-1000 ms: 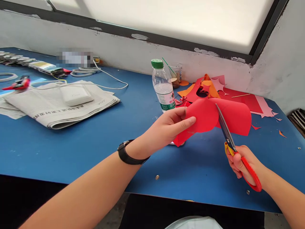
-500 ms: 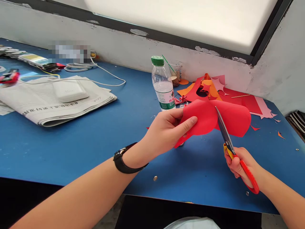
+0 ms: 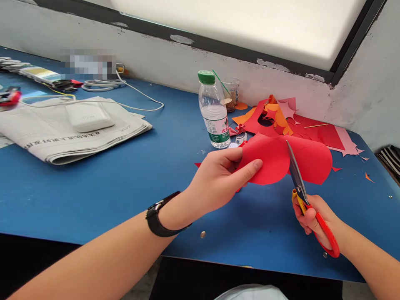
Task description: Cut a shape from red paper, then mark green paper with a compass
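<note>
Just above the blue tabletop [image 3: 125, 179], the left hand [image 3: 218, 181] pinches a curved sheet of thin red paper [image 3: 268, 160] at its near left edge. The thumb lies on top and the fingers curl underneath, holding the sheet clear of the surface. The right hand [image 3: 312, 216] is clenched through the loops of a pair of steel-bladed scissors with red and yellow handles [image 3: 296, 179]. The blades lie across the middle of the sheet, between its two rounded lobes; whether they are fully closed is hard to tell. The paper looks light and floppy, so it probably creases or tears easily and is best held by a flat pinch at the edge, near the blades. A clear plastic water bottle with a green cap [image 3: 214, 112] stands just behind, beside a heap of red, orange and pink paper scraps [image 3: 281, 118]. A folded newspaper [image 3: 78, 133] lies well off to the left.
</note>
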A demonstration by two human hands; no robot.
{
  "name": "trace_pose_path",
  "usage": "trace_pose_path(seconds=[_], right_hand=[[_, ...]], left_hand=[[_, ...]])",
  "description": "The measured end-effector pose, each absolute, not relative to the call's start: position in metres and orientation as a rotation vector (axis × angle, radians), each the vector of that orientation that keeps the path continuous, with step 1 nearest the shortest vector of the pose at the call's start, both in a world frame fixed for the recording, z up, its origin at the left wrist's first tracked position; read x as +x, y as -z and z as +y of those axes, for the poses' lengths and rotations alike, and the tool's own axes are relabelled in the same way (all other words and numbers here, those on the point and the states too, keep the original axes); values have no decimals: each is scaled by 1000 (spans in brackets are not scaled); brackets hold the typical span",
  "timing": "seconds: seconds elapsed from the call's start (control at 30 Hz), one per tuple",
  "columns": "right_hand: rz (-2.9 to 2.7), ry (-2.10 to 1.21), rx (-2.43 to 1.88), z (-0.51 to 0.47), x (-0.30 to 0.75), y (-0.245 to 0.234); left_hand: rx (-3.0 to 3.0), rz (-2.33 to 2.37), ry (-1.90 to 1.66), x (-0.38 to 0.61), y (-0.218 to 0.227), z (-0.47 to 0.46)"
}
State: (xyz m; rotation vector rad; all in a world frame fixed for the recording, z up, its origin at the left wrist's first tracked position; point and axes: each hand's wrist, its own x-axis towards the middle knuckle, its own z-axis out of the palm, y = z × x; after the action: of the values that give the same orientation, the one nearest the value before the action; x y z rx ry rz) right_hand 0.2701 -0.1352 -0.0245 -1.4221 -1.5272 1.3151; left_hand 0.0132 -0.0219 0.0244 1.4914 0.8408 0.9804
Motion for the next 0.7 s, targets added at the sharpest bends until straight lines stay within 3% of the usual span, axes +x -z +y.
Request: trace_pose_path(seconds=[0.7], right_hand=[[-1597, -1240, -1430, -136, 276, 21]], left_hand=[[1495, 837, -985, 12, -28, -22]])
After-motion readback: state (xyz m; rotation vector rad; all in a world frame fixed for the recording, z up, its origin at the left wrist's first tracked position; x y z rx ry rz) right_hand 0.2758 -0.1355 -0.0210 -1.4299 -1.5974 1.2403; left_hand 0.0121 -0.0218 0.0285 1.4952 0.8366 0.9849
